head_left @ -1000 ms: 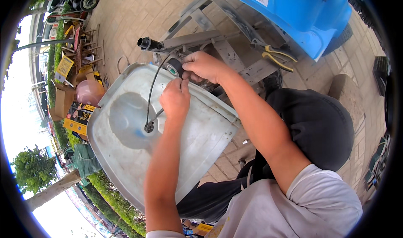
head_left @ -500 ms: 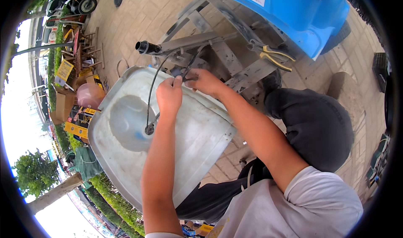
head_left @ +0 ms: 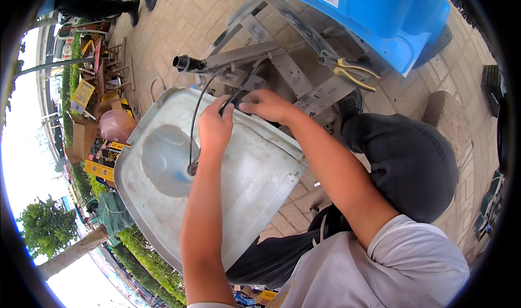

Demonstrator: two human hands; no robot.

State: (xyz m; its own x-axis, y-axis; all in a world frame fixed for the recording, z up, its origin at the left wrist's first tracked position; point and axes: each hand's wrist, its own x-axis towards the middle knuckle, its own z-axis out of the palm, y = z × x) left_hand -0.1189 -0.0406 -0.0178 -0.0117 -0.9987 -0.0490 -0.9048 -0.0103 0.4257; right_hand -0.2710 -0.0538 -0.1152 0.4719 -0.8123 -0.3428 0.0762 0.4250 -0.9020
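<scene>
A pale grey plastic panel (head_left: 252,194) with a round recess lies tilted in front of me. A thin black cable (head_left: 194,129) runs from the metal frame (head_left: 290,71) down to a hole in the recess. Over the panel's far edge, my left hand (head_left: 215,124) is closed on another stretch of black cable (head_left: 247,81), pinched between thumb and fingers. Just to its right, my right hand (head_left: 267,106) is closed, fingers curled down by the same edge. Whatever its fingertips hold is hidden.
Yellow-handled pliers (head_left: 355,71) rest on the frame. A blue plastic body (head_left: 374,20) stands at the far right, near a concrete block (head_left: 446,115). Boxes (head_left: 83,137) and a pink basin (head_left: 116,124) are at the left. A person's dark-clothed legs (head_left: 100,1) show at the far left.
My hands have drawn slightly apart, the left moving a little left and down along the cable. The person at the far left has come further into view.
</scene>
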